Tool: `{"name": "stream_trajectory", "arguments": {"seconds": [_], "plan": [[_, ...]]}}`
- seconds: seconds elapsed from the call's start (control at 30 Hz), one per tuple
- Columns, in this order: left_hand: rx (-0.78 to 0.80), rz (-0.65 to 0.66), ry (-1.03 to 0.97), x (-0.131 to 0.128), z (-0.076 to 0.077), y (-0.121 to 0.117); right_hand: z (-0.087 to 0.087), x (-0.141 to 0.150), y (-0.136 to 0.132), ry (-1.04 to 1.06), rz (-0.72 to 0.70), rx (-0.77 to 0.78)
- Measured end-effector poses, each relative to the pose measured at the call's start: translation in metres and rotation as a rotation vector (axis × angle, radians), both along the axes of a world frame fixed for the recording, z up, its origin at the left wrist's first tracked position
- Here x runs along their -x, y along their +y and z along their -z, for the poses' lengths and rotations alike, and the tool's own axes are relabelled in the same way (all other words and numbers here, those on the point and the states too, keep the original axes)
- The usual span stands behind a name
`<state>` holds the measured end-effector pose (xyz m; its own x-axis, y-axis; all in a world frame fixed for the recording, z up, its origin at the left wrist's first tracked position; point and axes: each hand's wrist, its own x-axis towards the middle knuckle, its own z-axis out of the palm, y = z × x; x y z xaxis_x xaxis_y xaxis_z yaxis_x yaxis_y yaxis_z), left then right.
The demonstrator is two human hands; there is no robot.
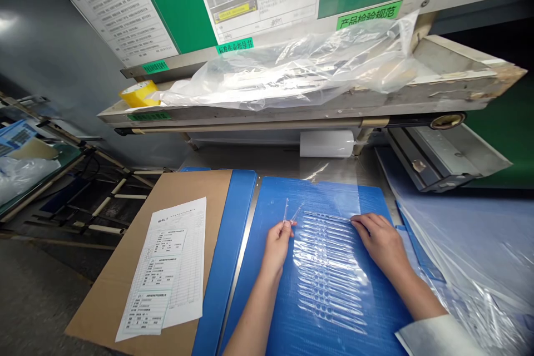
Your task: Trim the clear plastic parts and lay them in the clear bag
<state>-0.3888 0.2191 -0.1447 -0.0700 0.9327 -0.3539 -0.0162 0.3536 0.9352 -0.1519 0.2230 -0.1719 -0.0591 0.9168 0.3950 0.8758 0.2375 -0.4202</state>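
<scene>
Several slim clear plastic pieces (329, 272) lie in a column, side by side, under or on transparent film on the blue corrugated board (271, 300). My left hand (277, 246) is at the column's upper left, its fingers pinched around two thin clear plastic sticks (286, 210) that point upward and spread apart. At the upper right of the column, my right hand (380, 238) has its thumb and fingertips together at the right end of the topmost piece. Whether those fingertips grip the piece or the film is too small to make out.
Left of the board, printed sheets (167, 267) rest on brown cardboard (100, 283). A shelf (267, 118) above carries a plastic bag (292, 75) and yellow tape (139, 94). Beneath it is a white film roll (326, 143). Plastic sheeting (475, 239) lies at right.
</scene>
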Motion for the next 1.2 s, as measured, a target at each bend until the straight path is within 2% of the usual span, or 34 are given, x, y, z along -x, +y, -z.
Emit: {"name": "stream_trajectory", "arguments": {"seconds": [0.43,0.57,0.77,0.87,1.07,1.2], "plan": [[-0.075,0.121,0.118,0.001,0.004,-0.002,0.005,0.0,0.003,0.0,-0.027,0.013],[-0.112,0.203,0.164,-0.001,0.003,-0.002,0.001,0.001,0.001,0.026,-0.045,0.012],[-0.178,0.305,0.262,-0.008,-0.002,-0.003,-0.018,0.016,-0.005,0.088,-0.252,0.098],[-0.191,0.326,0.281,-0.01,-0.003,-0.003,-0.024,0.02,-0.005,0.101,-0.309,0.131],[-0.201,0.296,0.281,-0.008,-0.001,-0.001,-0.027,0.023,-0.004,0.095,-0.345,0.165],[-0.229,0.136,0.299,-0.003,-0.001,0.001,-0.019,0.017,0.0,0.072,-0.258,0.123]]}}
